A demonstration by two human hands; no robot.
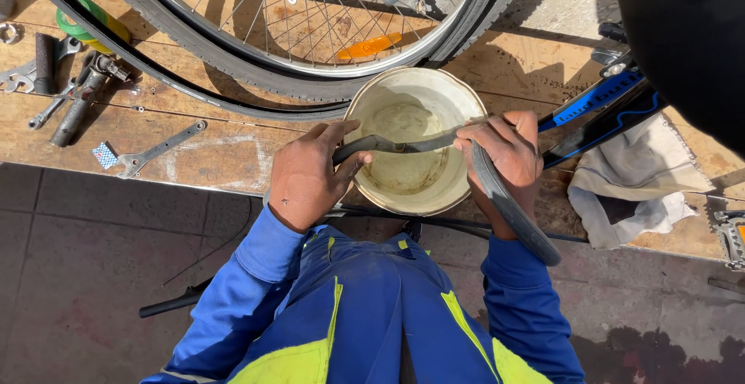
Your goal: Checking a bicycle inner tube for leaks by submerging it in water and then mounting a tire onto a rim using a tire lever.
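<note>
Inner tube [403, 145], black rubber: stretched between both hands, directly over the bucket. Left hand [306, 178] clenched on tube's left end; right hand [503, 153] gripping the right part, w/ remaining tube [512, 213] looping down past the wrist. Bucket [415, 139], pale, holds murky water, sits btwn & just beyond the hands. Bike wheel [310, 34] w/ orange reflector [370, 46] lies farther out. Wrenches [159, 149] & other tools left of left hand on wooden platform [217, 143]. Rag [636, 182] right of right hand.
</note>
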